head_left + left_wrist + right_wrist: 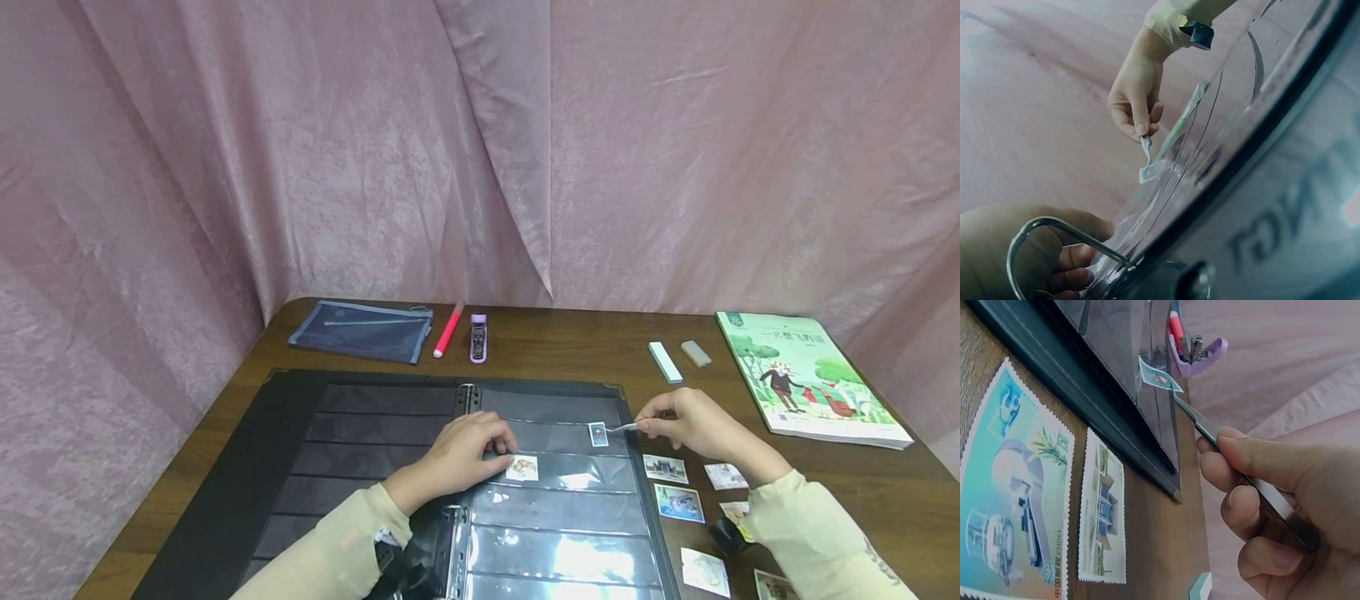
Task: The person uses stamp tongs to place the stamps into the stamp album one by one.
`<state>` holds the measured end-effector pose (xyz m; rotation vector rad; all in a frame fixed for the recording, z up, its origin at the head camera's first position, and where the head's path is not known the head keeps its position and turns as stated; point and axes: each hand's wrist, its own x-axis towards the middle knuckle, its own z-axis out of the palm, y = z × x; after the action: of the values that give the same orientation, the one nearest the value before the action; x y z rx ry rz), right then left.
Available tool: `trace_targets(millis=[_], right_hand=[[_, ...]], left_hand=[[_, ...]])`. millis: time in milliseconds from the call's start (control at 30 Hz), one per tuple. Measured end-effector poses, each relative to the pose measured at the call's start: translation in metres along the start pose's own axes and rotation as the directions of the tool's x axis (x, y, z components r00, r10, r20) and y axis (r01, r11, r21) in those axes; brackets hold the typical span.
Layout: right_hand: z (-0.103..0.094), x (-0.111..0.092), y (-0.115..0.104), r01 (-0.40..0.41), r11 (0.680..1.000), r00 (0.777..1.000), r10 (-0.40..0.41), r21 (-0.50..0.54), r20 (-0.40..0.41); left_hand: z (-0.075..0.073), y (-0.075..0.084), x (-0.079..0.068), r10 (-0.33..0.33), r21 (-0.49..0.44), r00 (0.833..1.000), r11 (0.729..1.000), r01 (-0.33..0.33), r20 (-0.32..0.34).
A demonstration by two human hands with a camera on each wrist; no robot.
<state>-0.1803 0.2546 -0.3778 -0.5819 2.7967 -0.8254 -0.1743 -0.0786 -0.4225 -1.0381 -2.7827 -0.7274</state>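
With thumb and fingers, my right hand (686, 421) pinches metal tweezers (1200, 422). Their tip grips a small blue stamp with a white edge (597, 434), held over the upper right of a black stamp album (300, 392). My left hand (468, 450) rests on the album near the centre rings, its fingers loosely bent. Its fingertips are right at the edge of a pale stamp (522, 468) on the right-hand page. In the left wrist view, a metal binder ring (1054, 222) passes in front of that hand.
Several loose stamps (678, 503) lie on the wood right of the album. Behind it are a blue mesh pouch (363, 331), a red marker (448, 331) and a purple stapler (478, 338). A white block (665, 362), an eraser (696, 353) and a green book (813, 375) lie at back right.
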Motion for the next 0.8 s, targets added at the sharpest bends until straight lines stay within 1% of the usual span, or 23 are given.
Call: trace_targets(millis=[333, 800], right_hand=[[0.001, -0.002, -0.006, -0.011, 0.999, 1.000, 0.012, 0.035, -0.024], [0.018, 0.002, -0.015, 0.030, 0.994, 0.999, -0.026, 0.102, -0.043]], left_hand=[[-0.001, 0.000, 0.001, -0.002, 0.002, 1.000, 1.000, 0.002, 0.006], [0.001, -0.001, 0.000, 0.011, 0.006, 1.000, 1.000, -0.011, -0.010]])
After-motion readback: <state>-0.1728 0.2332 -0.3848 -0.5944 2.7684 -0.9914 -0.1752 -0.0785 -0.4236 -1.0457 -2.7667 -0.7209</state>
